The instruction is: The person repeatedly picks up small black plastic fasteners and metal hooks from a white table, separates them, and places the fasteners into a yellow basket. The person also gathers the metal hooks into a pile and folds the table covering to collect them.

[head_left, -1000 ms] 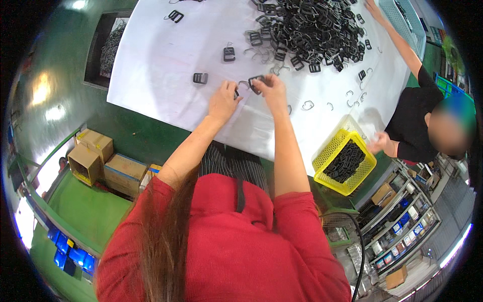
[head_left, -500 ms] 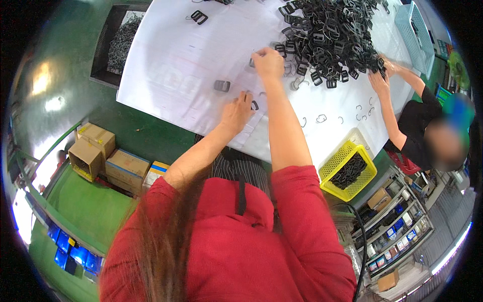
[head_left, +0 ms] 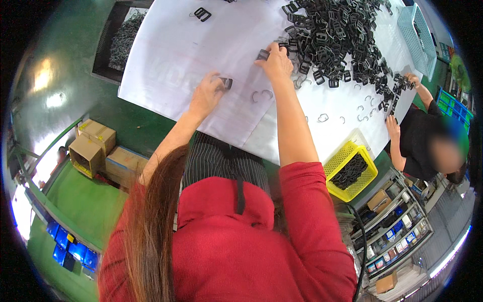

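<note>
My left hand (head_left: pixel 205 95) is closed on a black plastic strap buckle (head_left: pixel 227 83) at its fingertips, low over the white tabletop. To the right and farther off, my right hand (head_left: pixel 279 64) pinches another black buckle (head_left: pixel 262 54) between thumb and fingers, beside the near left edge of a big heap of black buckles (head_left: pixel 327 35). Many buckles in the heap have thin wire rings on them. Between my hands and nearer to me lie a few loose open wire rings (head_left: pixel 255 96). A lone buckle (head_left: pixel 202 14) rests at the far left of the table.
A black crate of wire rings (head_left: pixel 106 70) stands beyond the table's left edge. Right of me is a yellow basket (head_left: pixel 371 177) holding black buckles. A co-worker's hands (head_left: pixel 393 126) handle buckles at the right, near a light blue basket (head_left: pixel 433 55). Cardboard boxes (head_left: pixel 123 163) stand at left.
My left hand has moved left and away from me, onto a buckle that lay on the table. My right hand has shifted slightly right. The co-worker has drawn buckles from the heap nearer.
</note>
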A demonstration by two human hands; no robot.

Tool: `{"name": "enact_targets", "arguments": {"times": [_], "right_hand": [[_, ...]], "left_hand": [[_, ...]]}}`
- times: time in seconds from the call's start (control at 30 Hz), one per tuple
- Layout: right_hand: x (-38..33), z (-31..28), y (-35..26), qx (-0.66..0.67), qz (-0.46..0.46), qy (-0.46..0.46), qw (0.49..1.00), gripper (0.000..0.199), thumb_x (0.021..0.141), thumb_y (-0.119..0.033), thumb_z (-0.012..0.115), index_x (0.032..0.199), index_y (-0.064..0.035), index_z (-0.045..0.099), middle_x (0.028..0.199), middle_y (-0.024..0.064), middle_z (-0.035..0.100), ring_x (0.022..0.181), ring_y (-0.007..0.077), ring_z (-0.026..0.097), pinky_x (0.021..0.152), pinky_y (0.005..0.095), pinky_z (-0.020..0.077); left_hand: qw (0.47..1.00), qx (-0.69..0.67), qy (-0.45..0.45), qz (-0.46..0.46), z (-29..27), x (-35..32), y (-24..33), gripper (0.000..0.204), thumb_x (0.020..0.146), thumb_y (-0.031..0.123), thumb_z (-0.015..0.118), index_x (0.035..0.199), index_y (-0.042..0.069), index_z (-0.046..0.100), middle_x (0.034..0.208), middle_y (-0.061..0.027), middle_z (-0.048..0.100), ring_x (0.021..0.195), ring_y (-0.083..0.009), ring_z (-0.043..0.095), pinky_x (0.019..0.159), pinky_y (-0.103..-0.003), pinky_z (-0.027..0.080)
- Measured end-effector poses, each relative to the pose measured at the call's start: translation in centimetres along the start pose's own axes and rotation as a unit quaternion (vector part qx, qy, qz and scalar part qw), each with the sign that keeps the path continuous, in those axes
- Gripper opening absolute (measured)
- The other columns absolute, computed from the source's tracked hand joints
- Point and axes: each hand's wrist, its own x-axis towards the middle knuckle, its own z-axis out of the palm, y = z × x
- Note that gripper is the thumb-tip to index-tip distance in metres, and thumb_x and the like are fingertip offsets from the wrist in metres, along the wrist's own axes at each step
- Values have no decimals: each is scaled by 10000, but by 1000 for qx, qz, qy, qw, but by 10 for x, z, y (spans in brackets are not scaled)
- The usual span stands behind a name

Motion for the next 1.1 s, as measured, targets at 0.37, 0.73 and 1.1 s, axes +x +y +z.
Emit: {"name": "enact_targets", "arguments": {"times": [0.37,0.73,1.1], "right_hand": [[-84,15,97,346,11,45,937,287,670,-212,738,850,-40,595,743,104,622,726,231,598,638,345,455],[-281,-80,366,444,285,375,762,173,791,-144,655,914,-30,611,721,-3,558,565,63,456,515,208,379],[-162,-71,282,217,57,266,938,433,708,-121,657,1117,-69,527,1076,144,517,1032,301,487,858,388,412]], "left_hand": [[982,159,-99,-10,7,21,3,250,714,79,639,946,64,546,960,-142,541,831,-342,572,687,-424,478],[904,-205,-371,54,206,9,273,283,731,164,699,940,1,600,852,-150,616,806,-252,612,701,-343,487],[979,-27,132,153,182,110,161,234,723,122,618,940,54,565,964,-117,564,945,-279,507,834,-382,372]]}}
